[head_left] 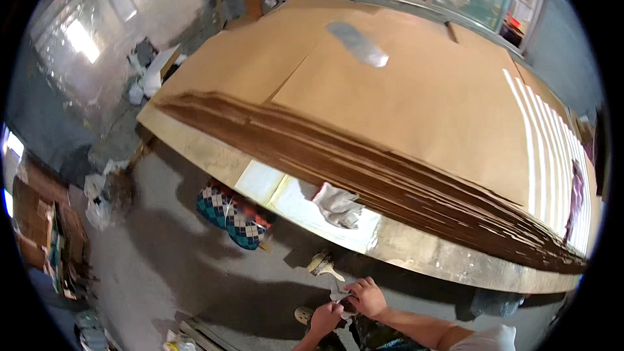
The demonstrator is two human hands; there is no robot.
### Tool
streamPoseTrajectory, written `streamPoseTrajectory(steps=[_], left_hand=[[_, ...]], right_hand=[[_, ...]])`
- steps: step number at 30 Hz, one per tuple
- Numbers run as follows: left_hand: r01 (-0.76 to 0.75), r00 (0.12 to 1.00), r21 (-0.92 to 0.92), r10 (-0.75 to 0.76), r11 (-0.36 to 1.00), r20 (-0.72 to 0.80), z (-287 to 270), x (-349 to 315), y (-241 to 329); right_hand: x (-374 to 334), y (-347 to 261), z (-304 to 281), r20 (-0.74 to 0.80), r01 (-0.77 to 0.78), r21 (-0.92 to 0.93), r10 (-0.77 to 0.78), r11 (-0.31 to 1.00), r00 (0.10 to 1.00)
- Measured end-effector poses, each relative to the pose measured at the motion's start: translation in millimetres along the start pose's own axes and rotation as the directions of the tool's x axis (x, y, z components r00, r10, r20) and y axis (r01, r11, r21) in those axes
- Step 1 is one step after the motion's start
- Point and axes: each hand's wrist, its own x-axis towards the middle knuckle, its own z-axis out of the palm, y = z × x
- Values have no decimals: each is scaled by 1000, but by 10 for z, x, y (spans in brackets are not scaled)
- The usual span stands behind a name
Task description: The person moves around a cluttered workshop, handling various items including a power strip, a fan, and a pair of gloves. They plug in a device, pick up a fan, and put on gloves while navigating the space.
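Low in the head view, my left hand (pixel 324 319) and my right hand (pixel 368 298) are close together in front of the table's near edge. Both are closed on a small, crumpled greyish-white cloth (pixel 338 293), which looks like fabric; its exact kind is hard to make out. Just beyond it, a wide brush with a pale handle (pixel 323 265) shows below the table edge. On the edge strip lies a crumpled light work glove (pixel 339 207), over white papers (pixel 296 201). Fingertips are partly hidden by the cloth and each other.
Large stacked brown cardboard sheets (pixel 416 104) cover most of the table (pixel 422 247). On them lie a grey strip (pixel 357 44) and a purple cloth (pixel 576 198). A chequered cushion (pixel 244 224) sits below the left edge. Plastic bags (pixel 104 198) stand on the floor at left.
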Motion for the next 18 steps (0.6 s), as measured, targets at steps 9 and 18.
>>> streamPoseTrajectory(steps=[9, 18], left_hand=[[67, 982, -492, 30, 868, 187, 247, -129, 989], [-417, 908, 547, 360, 726, 214, 658, -635, 1376]], right_hand=[[-638, -231, -864, 50, -79, 201, 70, 976, 996], [-981, -143, -1003, 239, -520, 496, 466, 695, 852]])
